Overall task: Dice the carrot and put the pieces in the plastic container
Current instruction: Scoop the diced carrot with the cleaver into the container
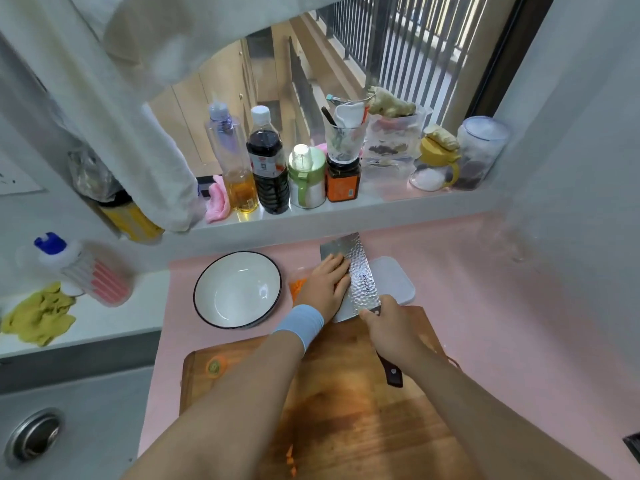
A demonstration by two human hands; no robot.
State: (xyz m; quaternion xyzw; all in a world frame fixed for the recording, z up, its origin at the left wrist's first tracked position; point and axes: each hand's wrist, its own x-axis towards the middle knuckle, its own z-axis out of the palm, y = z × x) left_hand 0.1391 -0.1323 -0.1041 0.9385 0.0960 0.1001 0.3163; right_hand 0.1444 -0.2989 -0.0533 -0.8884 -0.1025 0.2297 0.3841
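Beside left fingers [337, 270]: carrot pieces [298, 286] | right fingers [369, 316] grip cleaver [364, 286]

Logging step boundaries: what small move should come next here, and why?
Probably sweep the left hand across the cleaver, pushing off any dice toward the carrot pieces beside it. The right hand grips the handle, holding the blade out past the cutting board, and the left fingers lie flat on it.
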